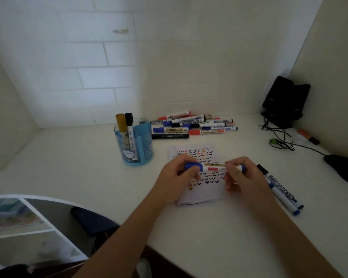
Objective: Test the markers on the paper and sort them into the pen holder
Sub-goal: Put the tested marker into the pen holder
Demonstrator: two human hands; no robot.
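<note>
- Over the middle of the desk (209,229), in the head view, both hands hold one blue marker (213,168) level above the paper (198,200).
- Left hand (179,177): fingers curled round the blue cap end, thumb pressed on the cap.
- Right hand (244,176): thumb and fingertips pinch the other end of the barrel, the remaining fingers curled below it.
- I cannot tell whether the cap is seated or partly pulled.
- The paper lies flat under the hands, covered with rows of small check marks (197,153) in several colours; its near edge looks folded.
- A blue translucent pen holder (138,146) stands upright to the left of the paper, apart from it. Inside one compartment a gold marker (121,123) and a black-capped marker (129,125) stand side by side.
- A pile of markers (195,126) with red, blue and black caps lies behind the paper, near the wall, just right of the holder.
- Two more markers (282,192) lie side by side just right of the right hand, one black-capped, one blue-capped.
- At the far right corner a black device on a stand (285,101) leans by the wall, with cables (279,137) trailing over the desk and an orange highlighter (308,137) beside them.
</note>
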